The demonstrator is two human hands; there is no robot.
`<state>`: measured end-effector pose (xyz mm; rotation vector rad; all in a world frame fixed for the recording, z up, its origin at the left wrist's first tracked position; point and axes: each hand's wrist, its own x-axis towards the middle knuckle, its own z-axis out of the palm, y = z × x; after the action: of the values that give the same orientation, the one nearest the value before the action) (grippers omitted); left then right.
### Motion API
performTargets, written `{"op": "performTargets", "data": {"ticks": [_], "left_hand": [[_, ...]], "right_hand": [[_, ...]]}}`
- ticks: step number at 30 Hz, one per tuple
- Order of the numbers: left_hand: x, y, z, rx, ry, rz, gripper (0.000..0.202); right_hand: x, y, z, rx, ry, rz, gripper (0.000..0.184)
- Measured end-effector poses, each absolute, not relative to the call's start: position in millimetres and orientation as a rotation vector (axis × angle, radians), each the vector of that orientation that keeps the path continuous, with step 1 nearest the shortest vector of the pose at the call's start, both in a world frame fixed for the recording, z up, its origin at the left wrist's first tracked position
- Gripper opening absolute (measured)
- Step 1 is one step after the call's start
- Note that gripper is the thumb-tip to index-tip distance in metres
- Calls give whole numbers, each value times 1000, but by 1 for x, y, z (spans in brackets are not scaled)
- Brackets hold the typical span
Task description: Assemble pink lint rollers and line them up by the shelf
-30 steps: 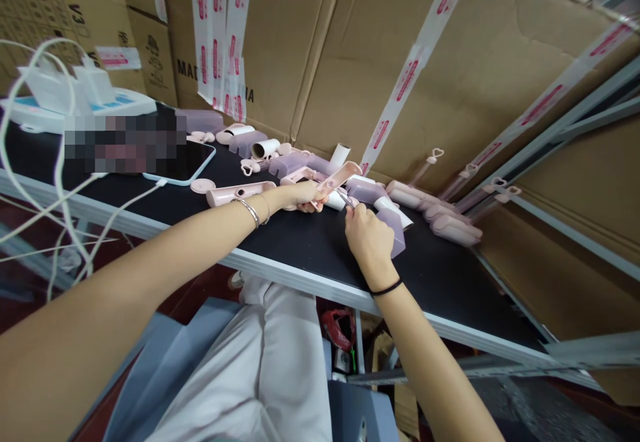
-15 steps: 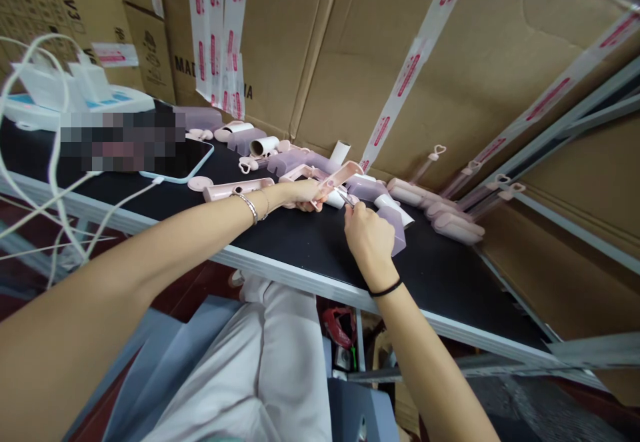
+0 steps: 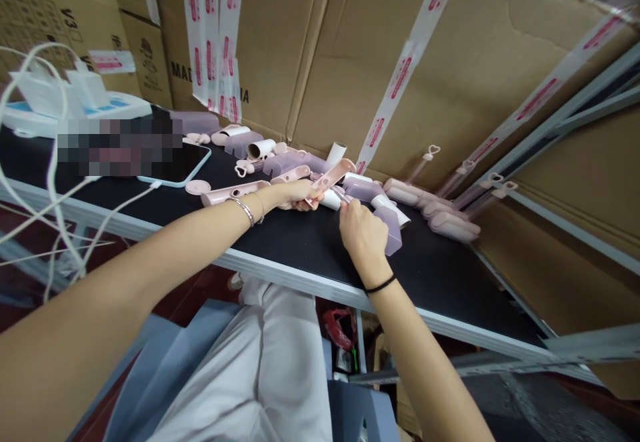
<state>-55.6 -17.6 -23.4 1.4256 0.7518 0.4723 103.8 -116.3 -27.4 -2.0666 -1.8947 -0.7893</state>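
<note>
My left hand (image 3: 300, 195) is closed around the lower end of a pink plastic half-shell (image 3: 340, 173), whose hollow side faces me and slants up to the right. In my right hand (image 3: 364, 229) is a thin metal tool (image 3: 341, 195), its tip close to the shell; I cannot make out its exact kind or whether it touches. Behind the tool lies a white tube (image 3: 331, 201). A translucent purple piece (image 3: 395, 234) lies just right of my right hand. Another pink half-shell (image 3: 235, 192) rests beyond my left forearm, beside a round pink cap (image 3: 199, 187).
More tubes, purple covers and pink parts crowd the back of the black tabletop (image 3: 300, 249). Several pink rollers with heart-ended handles (image 3: 453, 225) stand at the right. A phone (image 3: 187, 165), white cables and a power strip (image 3: 120, 105) occupy the left. Cardboard (image 3: 280, 49) walls the back.
The half-shell has turned slightly, showing more of its hollow and a hole in it. Both hands stay close together with the same things. The whole view has shifted a little.
</note>
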Motion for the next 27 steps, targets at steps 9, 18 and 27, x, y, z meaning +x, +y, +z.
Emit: {"op": "performTargets", "data": {"ticks": [9,18,27], "left_hand": [[-55,-19,-25,1443,776,538,31],[-55,-19,-26,1474,710,519,42],[-55,-16,-29,1510,724,531,48]], "right_hand": [[110,-121,-24,-2020,-1820,-856,41],[106,-120,-24,-2024,-1829,-841,41],[103,-122,-22,-2045,-1844,-812,40]]}}
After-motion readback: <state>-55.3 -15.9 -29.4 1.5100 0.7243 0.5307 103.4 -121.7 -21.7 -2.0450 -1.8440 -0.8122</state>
